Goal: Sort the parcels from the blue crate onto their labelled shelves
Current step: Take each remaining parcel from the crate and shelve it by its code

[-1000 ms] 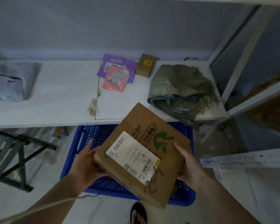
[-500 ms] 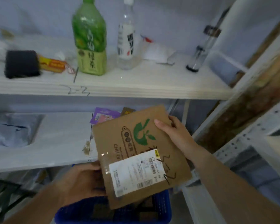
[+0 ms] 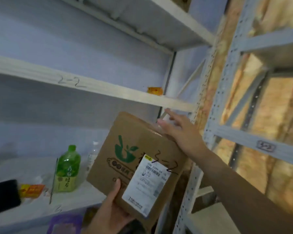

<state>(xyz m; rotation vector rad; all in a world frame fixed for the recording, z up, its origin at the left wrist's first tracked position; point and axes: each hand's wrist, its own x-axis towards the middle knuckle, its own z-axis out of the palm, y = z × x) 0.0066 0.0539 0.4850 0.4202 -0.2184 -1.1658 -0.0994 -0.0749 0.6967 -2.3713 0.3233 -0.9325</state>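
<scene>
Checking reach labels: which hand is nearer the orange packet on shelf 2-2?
Right. The right hand sits just below the orange packet; left hand grips the parcel far lower.

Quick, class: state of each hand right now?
Left hand: grips the cardboard parcel at its lower edge.
Right hand: open, straight fingers on the parcel's top corner.
</scene>
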